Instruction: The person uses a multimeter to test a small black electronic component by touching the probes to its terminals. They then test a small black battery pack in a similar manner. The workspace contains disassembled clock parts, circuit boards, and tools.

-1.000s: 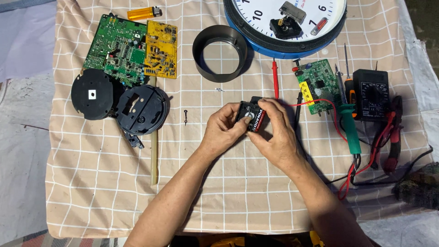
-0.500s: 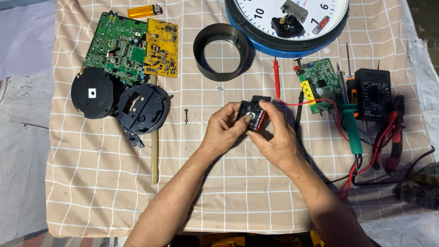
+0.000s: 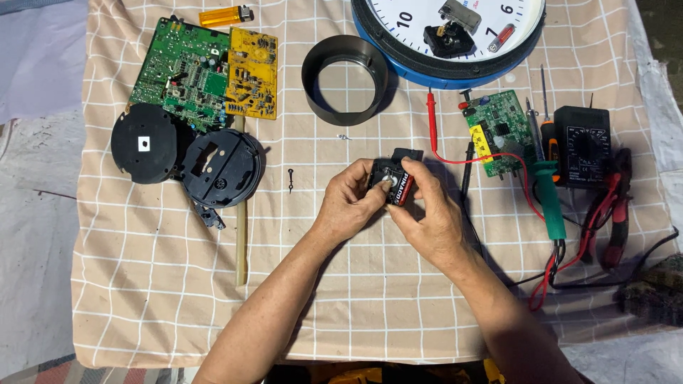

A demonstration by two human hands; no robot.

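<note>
1. Green circuit board [image 3: 183, 71] touching yellow board [image 3: 252, 73], top left.
2. Orange lighter [image 3: 224, 15] above them.
3. Black ring [image 3: 346, 80] centre top.
4. Blue-rimmed wall clock [image 3: 455, 43] top right.
5. Black multimeter [image 3: 582, 146], green-handled soldering iron [image 3: 549, 195] right.

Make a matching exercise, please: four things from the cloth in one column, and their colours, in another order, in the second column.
Things:
1. lighter
2. soldering iron handle
3. wall clock rim
4. round ring

Colours:
A. blue
B. black
C. orange
D. green

Pairs: 1-C, 2-D, 3-A, 4-B
</note>
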